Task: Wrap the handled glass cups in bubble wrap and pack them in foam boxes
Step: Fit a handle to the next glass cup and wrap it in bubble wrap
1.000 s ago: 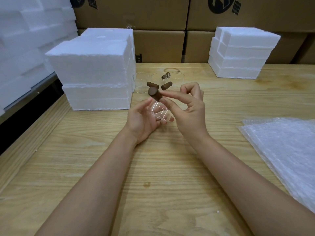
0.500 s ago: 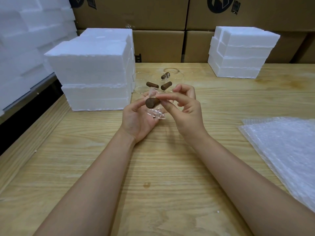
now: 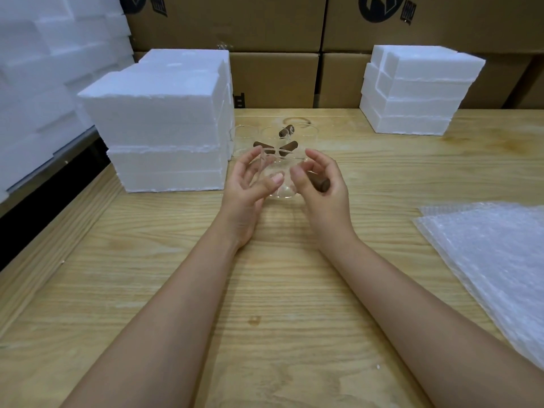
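Wooden table | clear glass cup | brown cylindrical handle

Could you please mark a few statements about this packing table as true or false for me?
1. The left hand and right hand hold a glass cup between them. True.
2. The cup is already wrapped. False: it is bare; the bubble wrap lies flat on the right.
3. The cup's brown handle is at the right hand. True.
4. A foam box lies open before the hands. False: the foam boxes stand stacked further back.
5. More cups stand behind the hands. True.
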A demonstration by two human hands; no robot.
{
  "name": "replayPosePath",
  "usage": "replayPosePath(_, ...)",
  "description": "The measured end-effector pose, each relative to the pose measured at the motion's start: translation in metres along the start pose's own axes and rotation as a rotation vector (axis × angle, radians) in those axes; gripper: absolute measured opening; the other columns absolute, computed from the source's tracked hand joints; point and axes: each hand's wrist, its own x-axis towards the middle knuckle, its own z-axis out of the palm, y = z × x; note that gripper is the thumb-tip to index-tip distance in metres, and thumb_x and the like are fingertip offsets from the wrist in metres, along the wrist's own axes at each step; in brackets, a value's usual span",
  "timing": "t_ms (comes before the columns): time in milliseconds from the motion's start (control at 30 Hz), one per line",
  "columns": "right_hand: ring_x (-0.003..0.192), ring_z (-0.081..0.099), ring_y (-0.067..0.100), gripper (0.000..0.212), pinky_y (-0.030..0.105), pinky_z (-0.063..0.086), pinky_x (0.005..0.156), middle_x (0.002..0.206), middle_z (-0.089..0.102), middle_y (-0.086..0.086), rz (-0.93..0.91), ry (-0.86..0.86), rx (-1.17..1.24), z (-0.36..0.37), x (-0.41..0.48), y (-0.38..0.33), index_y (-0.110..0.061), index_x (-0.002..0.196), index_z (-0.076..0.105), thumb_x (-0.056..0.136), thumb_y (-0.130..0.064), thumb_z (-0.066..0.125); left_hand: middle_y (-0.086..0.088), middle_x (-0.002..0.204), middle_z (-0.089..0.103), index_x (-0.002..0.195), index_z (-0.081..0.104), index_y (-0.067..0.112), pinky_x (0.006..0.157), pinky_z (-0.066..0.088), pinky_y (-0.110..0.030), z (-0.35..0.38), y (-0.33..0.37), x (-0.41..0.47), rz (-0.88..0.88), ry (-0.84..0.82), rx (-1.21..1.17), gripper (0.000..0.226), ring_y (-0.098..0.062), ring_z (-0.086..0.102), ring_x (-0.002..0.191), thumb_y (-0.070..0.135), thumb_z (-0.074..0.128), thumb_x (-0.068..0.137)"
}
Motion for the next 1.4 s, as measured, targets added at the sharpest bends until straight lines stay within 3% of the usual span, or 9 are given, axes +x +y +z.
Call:
replayPosePath(133, 0.097, 0.066, 0.026, 0.004, 0.045, 0.052, 0.095, 0.095, 0.066, 0.003, 0.141, 0.1, 0.228, -0.002, 0.005, 0.0, -0.015, 0.095, 0.062, 0.091, -0.014, 0.063, -0.01, 0.132, 0.053, 0.142, 0.04, 0.004, 0.086, 0.051, -0.024, 0.003, -0.003, -0.001, 0.026, 0.005, 0.201, 0.084, -0.014, 0.058, 0.11, 0.008, 0.073, 0.064)
replayPosePath(233, 0.091, 0.067, 0.023, 0.002, 0.041, 0.054, 0.091, 0.093, 0.067, 0.006, 0.205, 0.096, 0.368, -0.004, 0.008, 0.001, -0.01, 0.093, 0.06, 0.093, -0.013, 0.06, -0.006, 0.139, 0.053, 0.137, 0.046, 0.002, 0.095, 0.051, -0.031, 0.003, -0.005, -0.002, 0.036, 0.016, 0.296, 0.081, -0.008, 0.057, 0.111, 0.012, 0.076, 0.062)
replayPosePath(333, 0.089, 0.068, 0.022, 0.009, 0.036, 0.056, 0.084, 0.092, 0.067, 0.005, 0.247, 0.095, 0.419, -0.006, 0.01, 0.002, -0.009, 0.09, 0.059, 0.095, -0.017, 0.057, 0.007, 0.121, 0.06, 0.123, 0.057, 0.012, 0.104, 0.046, -0.043, 0.004, -0.007, -0.002, 0.052, 0.044, 0.367, 0.065, -0.005, 0.059, 0.108, 0.016, 0.079, 0.061)
replayPosePath(433, 0.087, 0.068, 0.02, 0.02, 0.031, 0.057, 0.076, 0.09, 0.067, 0.005, 0.299, 0.092, 0.456, -0.008, 0.013, 0.003, -0.007, 0.087, 0.06, 0.097, -0.022, 0.053, 0.013, 0.108, 0.064, 0.118, 0.059, 0.015, 0.099, 0.048, -0.034, 0.004, -0.009, -0.001, 0.092, 0.05, 0.438, 0.063, -0.004, 0.061, 0.106, 0.016, 0.084, 0.06)
replayPosePath(600, 0.079, 0.069, 0.018, 0.025, 0.027, 0.058, 0.067, 0.084, 0.068, 0.007, 0.385, 0.146, 0.475, -0.009, 0.016, 0.006, -0.004, 0.084, 0.063, 0.098, -0.021, 0.051, 0.011, 0.117, 0.06, 0.123, 0.054, 0.016, 0.089, 0.044, -0.013, 0.002, -0.014, 0.002, 0.201, 0.041, 0.571, 0.067, 0.003, 0.057, 0.11, 0.003, 0.086, 0.066)
replayPosePath(800, 0.07, 0.07, 0.022, 0.02, 0.026, 0.056, 0.054, 0.084, 0.071, 0.014, 0.458, 0.18, 0.497, -0.01, 0.021, 0.007, 0.001, 0.086, 0.059, 0.095, -0.012, 0.045, 0.026, 0.114, 0.057, 0.12, 0.052, 0.021, 0.106, 0.042, -0.028, 0.005, -0.015, -0.001, 0.33, 0.013, 0.644, 0.071, -0.003, 0.055, 0.119, -0.001, 0.087, 0.062)
replayPosePath(967, 0.079, 0.072, 0.024, 0.015, 0.035, 0.058, 0.071, 0.084, 0.074, 0.011, 0.457, 0.17, 0.574, -0.011, 0.021, 0.007, -0.001, 0.078, 0.055, 0.089, -0.001, 0.044, 0.005, 0.127, 0.058, 0.118, 0.048, 0.023, 0.109, 0.039, -0.04, 0.004, -0.016, -0.001, 0.336, 0.002, 0.667, 0.074, -0.01, 0.052, 0.125, -0.001, 0.087, 0.06)
replayPosePath(1167, 0.096, 0.068, 0.024, 0.02, 0.034, 0.056, 0.082, 0.105, 0.072, 0.014, 0.41, 0.108, 0.593, -0.012, 0.021, 0.006, -0.003, 0.075, 0.054, 0.09, -0.002, 0.04, 0.042, 0.115, 0.053, 0.113, 0.041, 0.035, 0.1, 0.043, -0.022, 0.003, -0.014, -0.002, 0.312, 0.015, 0.729, 0.075, 0.007, 0.052, 0.117, 0.005, 0.088, 0.062)
replayPosePath(1400, 0.092, 0.071, 0.027, 0.021, 0.036, 0.057, 0.084, 0.103, 0.071, 0.018, 0.397, 0.1, 0.577, -0.013, 0.021, 0.003, -0.003, 0.074, 0.051, 0.09, -0.001, 0.038, 0.021, 0.133, 0.048, 0.113, 0.042, 0.028, 0.101, 0.039, -0.015, 0.004, -0.014, -0.003, 0.376, 0.005, 0.702, 0.073, 0.006, 0.049, 0.123, 0.001, 0.087, 0.062)
